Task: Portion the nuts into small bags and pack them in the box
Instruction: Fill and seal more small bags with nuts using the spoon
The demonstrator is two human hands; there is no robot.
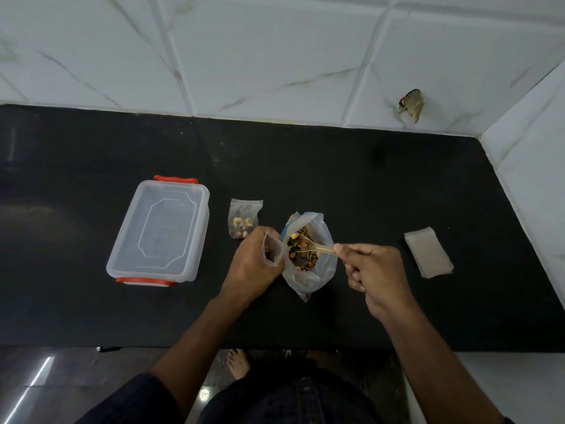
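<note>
Black surface point(367, 194) runs the full width of the view, backed by a white marbled tile wall point(275, 56) that turns a corner at the right. Clear plastic box point(159, 229) sits left of centre on the surface, lid on, with orange clips at its near and far ends; nothing visible inside it. Large clear bag of nuts point(308, 255) stands just right of centre, mouth open upward, blue zip strip along the far rim, mixed nuts point(301, 258) visible in the opening. Stack of empty small bags point(428, 252) lies flat, well apart to the right of the large bag. One filled small bag point(244, 218) lies flat between the box and the large bag, nuts gathered in its lower half, top edge appears closed. Left hand point(253, 264) is curled closed around a second small bag point(272, 249), held upright just beside the large bag's left edge; its mouth is held open and a few nuts show at the bottom. Right hand point(373, 270) is closed in a pinch, thumb and forefinger gripping the handle end of a pale spoon point(312, 244), remaining fingers folded under. Spoon bowl is inside the mouth of the large bag, resting among the nuts; whether it carries a load cannot be told. Both forearms enter from the lower edge, dark sleeves pushed up.
</note>
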